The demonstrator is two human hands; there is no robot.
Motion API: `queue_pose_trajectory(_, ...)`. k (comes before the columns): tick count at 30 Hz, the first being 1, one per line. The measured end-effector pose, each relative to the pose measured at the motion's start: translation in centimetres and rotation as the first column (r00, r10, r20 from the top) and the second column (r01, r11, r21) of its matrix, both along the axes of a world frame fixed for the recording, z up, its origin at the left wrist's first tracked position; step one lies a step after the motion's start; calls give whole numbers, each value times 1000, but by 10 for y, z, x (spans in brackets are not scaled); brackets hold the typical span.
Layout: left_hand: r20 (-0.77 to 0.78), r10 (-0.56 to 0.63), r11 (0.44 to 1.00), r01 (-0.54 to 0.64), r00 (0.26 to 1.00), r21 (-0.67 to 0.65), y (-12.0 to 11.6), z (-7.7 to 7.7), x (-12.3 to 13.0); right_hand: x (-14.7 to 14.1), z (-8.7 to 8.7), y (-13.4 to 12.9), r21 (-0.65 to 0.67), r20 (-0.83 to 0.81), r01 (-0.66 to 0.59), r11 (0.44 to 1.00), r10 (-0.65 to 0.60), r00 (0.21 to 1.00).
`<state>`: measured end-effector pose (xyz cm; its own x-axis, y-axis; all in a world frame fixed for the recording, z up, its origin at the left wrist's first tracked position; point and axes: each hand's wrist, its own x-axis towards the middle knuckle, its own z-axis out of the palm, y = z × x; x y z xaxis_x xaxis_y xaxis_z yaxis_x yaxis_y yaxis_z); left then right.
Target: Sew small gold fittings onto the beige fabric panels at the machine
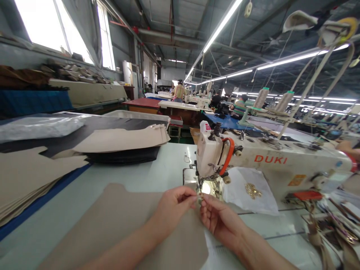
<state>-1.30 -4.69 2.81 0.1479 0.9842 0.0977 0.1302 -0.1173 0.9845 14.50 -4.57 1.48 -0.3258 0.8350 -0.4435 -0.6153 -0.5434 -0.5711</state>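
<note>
A small, blurred, shiny piece (200, 200) is pinched by the thumbs and fingertips of the left hand (176, 204) and right hand (222, 217), presumably for clear sight under the white metal sewing machine's (208, 157) lamplight, above a flat beige sheet (123, 213).
</note>
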Motion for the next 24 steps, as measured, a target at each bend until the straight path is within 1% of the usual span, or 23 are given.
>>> queue_pose_trajectory(3,69,-8,999,11,998,-50,0,4,0,-2,3,-2,-24,-24,-4,1000,3,1000)
queue_pose_trajectory(5,97,-17,997,24,995,-70,0,6,0,-3,4,-4,-6,-2,-16,1000,16,1000)
queue_pose_trajectory(7,108,-24,996,33,994,-79,0,7,-1,-3,3,-5,69,72,-28,997,23,997)
queue_pose_trajectory(8,112,-28,996,37,993,-86,0,7,-1,-3,2,-5,135,134,-21,991,3,991)
queue_pose_trajectory(9,119,-33,995,45,992,-95,0,7,-1,-2,1,-5,220,208,-7,976,-39,977)
queue_pose_trajectory(11,138,-58,991,73,989,-108,1,4,-2,0,-1,-5,405,349,-7,914,-148,925)
queue_pose_trajectory(13,148,-87,989,103,985,-108,2,0,-2,1,-1,-4,532,439,-73,843,-201,876)
queue_pose_trajectory(14,148,-97,989,113,984,-101,3,-3,-2,1,0,-3,559,470,-124,820,-190,862)
queue_pose_trajectory(16,134,-105,989,118,985,-92,4,-7,-3,1,2,0,557,510,-210,803,-131,850)
queue_pose_trajectory(18,123,-110,987,123,986,-100,6,-8,-5,0,4,5,512,526,-257,819,-63,848)
queue_pose_trajectory(21,145,-73,981,97,987,-170,7,-5,-8,-2,3,12,449,484,-261,855,13,875)
queue_pose_trajectory(24,198,-16,953,75,980,-294,7,-2,-10,-3,-1,17,436,404,-230,870,39,914)
